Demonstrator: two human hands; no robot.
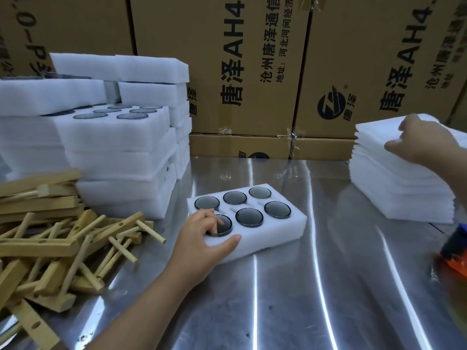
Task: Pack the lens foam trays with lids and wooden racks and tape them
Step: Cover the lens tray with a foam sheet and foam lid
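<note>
The uncovered lens foam tray at mid-table is being gripped by the left hand while the foam lid stack is being pinched at its top by the right hand, with wooden racks and taping being left undone.

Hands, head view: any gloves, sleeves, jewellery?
Left hand and right hand are both bare, no gloves. No sleeves, watch or wristbands are in view, and no rings show on the left hand. The right hand is motion-blurred, so small details there can't be told.
</note>
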